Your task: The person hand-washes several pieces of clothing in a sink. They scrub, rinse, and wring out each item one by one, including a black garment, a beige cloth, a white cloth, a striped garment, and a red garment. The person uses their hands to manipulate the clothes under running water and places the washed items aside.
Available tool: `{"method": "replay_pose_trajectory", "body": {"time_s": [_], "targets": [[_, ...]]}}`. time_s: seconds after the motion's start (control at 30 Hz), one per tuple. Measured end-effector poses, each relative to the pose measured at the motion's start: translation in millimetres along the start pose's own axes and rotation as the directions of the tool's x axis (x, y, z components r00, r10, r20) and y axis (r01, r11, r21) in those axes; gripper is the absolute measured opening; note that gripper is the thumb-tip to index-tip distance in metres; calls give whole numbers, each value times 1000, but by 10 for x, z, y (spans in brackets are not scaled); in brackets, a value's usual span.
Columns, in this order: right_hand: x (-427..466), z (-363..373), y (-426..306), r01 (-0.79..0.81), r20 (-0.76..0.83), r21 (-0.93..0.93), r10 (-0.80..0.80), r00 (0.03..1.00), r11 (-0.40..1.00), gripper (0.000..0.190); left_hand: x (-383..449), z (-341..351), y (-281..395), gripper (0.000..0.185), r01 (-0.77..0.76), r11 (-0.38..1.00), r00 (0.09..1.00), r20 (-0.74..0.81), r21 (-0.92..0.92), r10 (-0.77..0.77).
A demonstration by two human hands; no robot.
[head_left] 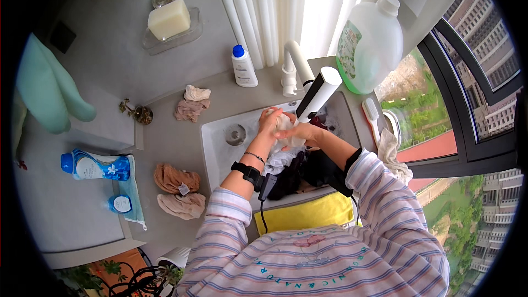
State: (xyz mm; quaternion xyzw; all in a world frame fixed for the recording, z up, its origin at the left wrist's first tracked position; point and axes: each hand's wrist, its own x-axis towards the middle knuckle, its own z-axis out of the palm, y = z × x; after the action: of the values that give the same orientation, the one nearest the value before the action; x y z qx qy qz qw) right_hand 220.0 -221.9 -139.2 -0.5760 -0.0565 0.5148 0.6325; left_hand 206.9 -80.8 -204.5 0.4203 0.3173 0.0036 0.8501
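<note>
Over the white sink [211, 148], a bunched wet white cloth [284, 123] is gripped between my two hands. My left hand [270, 123] wraps its left side, and my right hand [304, 132] presses it from the right, with the fingers partly hidden by the fabric. The white pull-out tap head [319, 93] hangs just above my right hand. Below my hands lie a frilly white cloth [280, 161], a dark purple garment [289, 177] and a black garment [319, 169]. Suds spread in the sink around a round drain fitting [235, 135].
A yellow cloth [305, 213] lies along the front edge. Behind stand a blue-capped white bottle [244, 68] and a large jug of green liquid [369, 45]. Rolled brown fabric [176, 178] and a pink bundle [181, 206] sit left. A scrub brush [371, 117] lies right, beside the window.
</note>
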Motion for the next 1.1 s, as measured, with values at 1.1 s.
{"method": "replay_pose_trajectory", "body": {"time_s": [1.1], "targets": [[-249,-61,234,166,-366,308,-44,930,937,39,-576,-229,6,21,-491,255,840,374,833,393]]}}
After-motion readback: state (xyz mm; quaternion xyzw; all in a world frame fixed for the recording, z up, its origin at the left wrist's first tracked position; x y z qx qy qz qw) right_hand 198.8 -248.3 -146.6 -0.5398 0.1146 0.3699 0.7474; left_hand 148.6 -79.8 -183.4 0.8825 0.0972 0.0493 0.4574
